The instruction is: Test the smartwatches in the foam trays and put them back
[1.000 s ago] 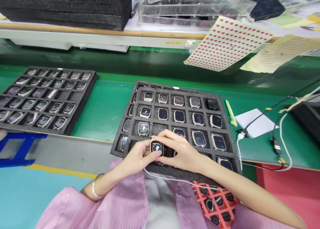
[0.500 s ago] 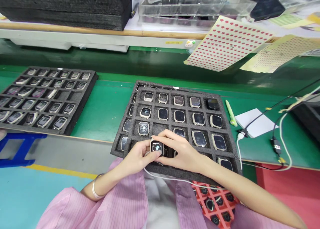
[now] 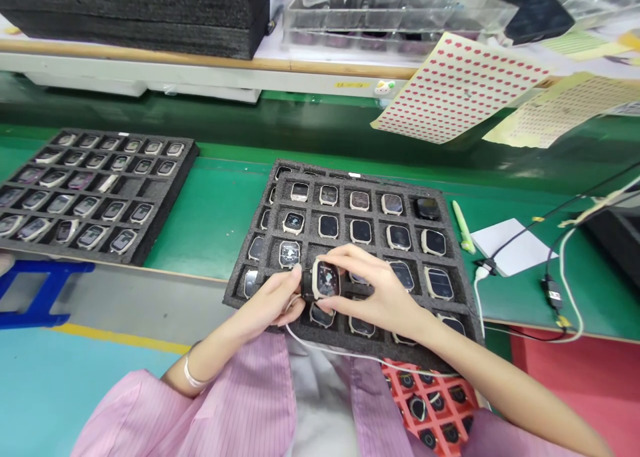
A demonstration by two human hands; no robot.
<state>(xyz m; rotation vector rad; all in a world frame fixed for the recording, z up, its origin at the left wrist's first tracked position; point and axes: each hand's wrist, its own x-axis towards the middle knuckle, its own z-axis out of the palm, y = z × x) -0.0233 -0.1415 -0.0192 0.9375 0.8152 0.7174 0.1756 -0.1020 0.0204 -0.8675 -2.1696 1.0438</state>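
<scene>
My right hand (image 3: 377, 287) is closed on a smartwatch (image 3: 327, 280), its case pinched by the edges between thumb and fingers. The screen faces up and is lit with a dark dial. Just left of it, my left hand (image 3: 273, 300) is closed around the end of a white charging cable (image 3: 320, 354). A small black piece (image 3: 307, 285) shows between the left fingers and the watch; whether it touches the watch is hard to tell. Both hands are over a black foam tray (image 3: 307, 242) with several more watches in its compartments.
Another foam tray of watches (image 3: 170, 189) lies at the left. Right of the near tray are a green pen (image 3: 463, 227), white paper (image 3: 515, 246) and cables (image 3: 554, 290). A red tray (image 3: 395, 384) sits by my lap. Sticker sheets (image 3: 457, 87) hang from the shelf.
The watch has moved slightly right and up, away from my left fingers. A black piece now shows between it and my left hand, whose thumb has left the screen.
</scene>
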